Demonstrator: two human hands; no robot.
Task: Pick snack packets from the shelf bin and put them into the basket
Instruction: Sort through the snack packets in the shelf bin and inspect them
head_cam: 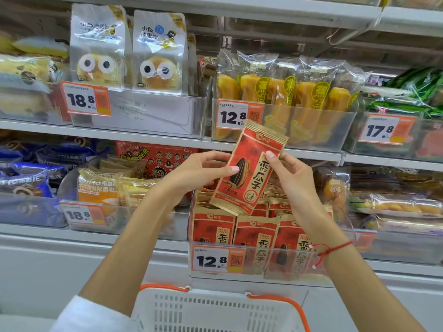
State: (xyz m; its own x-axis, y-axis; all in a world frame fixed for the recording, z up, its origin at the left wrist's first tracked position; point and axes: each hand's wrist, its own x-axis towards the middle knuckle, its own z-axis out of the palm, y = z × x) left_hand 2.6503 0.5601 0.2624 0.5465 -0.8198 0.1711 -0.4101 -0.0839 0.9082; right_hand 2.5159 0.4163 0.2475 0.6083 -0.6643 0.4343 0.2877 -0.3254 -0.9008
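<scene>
A red and gold sunflower seed packet (250, 167) is held up, tilted, in front of the shelf. My left hand (203, 170) pinches its left edge with thumb on the front. My right hand (291, 174) grips its right edge, thumb on the front; a red string is tied round that wrist. Below them a clear shelf bin (260, 264) with a 12.8 price tag holds several more of the same packets upright. A white basket (215, 310) with orange handles sits at the bottom of the view, under the bin.
Neighbouring clear bins hold bread and cake packs: yellow packs (115, 188) to the left, blue packs (26, 178) further left, banana-shaped cakes (285, 92) above, wrapped rolls (393, 204) to the right. White shelf edges run across between the rows.
</scene>
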